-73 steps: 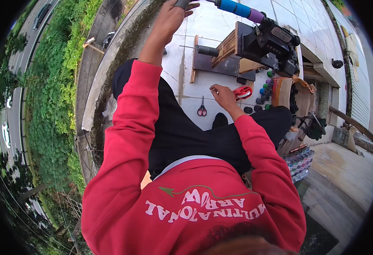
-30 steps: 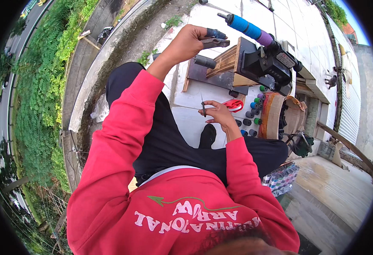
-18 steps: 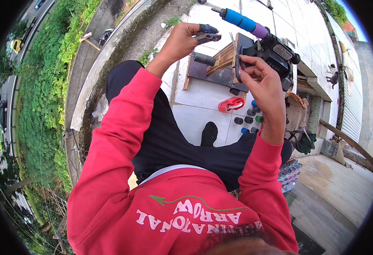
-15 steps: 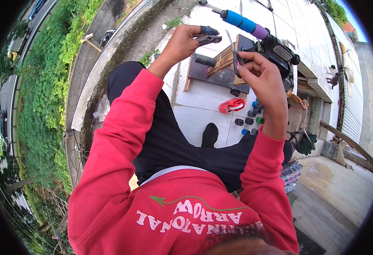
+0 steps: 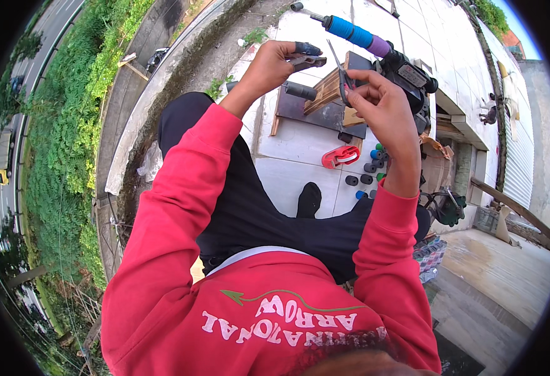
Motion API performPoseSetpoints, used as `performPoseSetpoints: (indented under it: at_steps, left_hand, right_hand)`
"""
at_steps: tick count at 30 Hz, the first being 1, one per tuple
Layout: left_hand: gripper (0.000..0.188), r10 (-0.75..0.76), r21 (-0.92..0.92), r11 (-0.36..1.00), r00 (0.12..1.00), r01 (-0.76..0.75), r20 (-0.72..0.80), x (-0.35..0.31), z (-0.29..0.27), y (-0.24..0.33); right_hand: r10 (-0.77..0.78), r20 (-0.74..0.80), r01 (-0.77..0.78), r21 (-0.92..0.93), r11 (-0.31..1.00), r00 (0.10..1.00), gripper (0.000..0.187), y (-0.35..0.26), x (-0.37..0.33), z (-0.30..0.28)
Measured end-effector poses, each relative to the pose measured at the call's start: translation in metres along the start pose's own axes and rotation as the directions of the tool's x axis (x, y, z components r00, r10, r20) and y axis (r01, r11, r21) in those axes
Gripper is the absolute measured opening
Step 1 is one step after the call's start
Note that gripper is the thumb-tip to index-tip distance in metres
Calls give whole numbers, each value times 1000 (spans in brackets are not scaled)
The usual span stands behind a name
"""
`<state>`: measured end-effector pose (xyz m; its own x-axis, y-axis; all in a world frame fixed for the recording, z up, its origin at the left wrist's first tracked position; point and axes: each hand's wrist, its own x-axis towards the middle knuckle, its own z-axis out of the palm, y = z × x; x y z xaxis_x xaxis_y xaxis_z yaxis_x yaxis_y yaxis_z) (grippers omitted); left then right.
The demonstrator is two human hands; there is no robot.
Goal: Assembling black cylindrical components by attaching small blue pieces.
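My left hand (image 5: 270, 67) pinches a small dark grey strip-like piece (image 5: 307, 62) whose material I cannot make out. A dark blue covering (image 5: 306, 48) sits on the tip of one of its fingers. In my right hand (image 5: 383, 105) is a pair of scissors (image 5: 342, 76), blades pointing up and away, apart from the grey piece. Below both hands lies a dark board (image 5: 325, 120) carrying a striped wooden block (image 5: 322, 94) and a dark grey cylinder (image 5: 300, 91).
A black machine (image 5: 410, 72) with a blue and purple wrapped rod (image 5: 350, 30) stands beyond my right hand. A red tape dispenser (image 5: 340, 156) and several grey, blue and green short cylinders (image 5: 369, 168) are on the white tiles. A low concrete ledge (image 5: 138, 128) runs along my left.
My right hand and the scissors have shifted slightly left, nearer the grey piece. My left hand has barely moved and keeps its pinch.
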<state>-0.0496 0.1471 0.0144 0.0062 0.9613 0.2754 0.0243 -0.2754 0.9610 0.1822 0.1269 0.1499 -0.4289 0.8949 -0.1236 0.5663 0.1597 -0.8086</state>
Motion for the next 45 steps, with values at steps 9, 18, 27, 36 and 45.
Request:
performPoseSetpoints:
  at_steps: [9, 18, 27, 36, 45]
  left_hand:
    - [52, -16, 8, 1000, 962, 14, 271, -9, -21, -1]
    - [42, -197, 119, 974, 980, 192, 33, -10, -54, 12]
    - [24, 17, -66, 998, 999, -20, -51, -2, -10, 23]
    - [28, 21, -39, 999, 1000, -21, -16, -6, -10, 20]
    - [27, 23, -38, 999, 1000, -23, 6, -4, -8, 28]
  right_hand:
    - [337, 155, -371, 362, 855, 928, 44, 99, -57, 53]
    - [269, 22, -252, 429, 867, 963, 43, 67, -70, 43]
    - [94, -9, -89, 244, 966, 996, 39, -4, -25, 19]
    - [82, -19, -74, 256, 964, 996, 37, -11, -16, 23]
    - [72, -57, -55, 266, 962, 996, 37, -6, -10, 22]
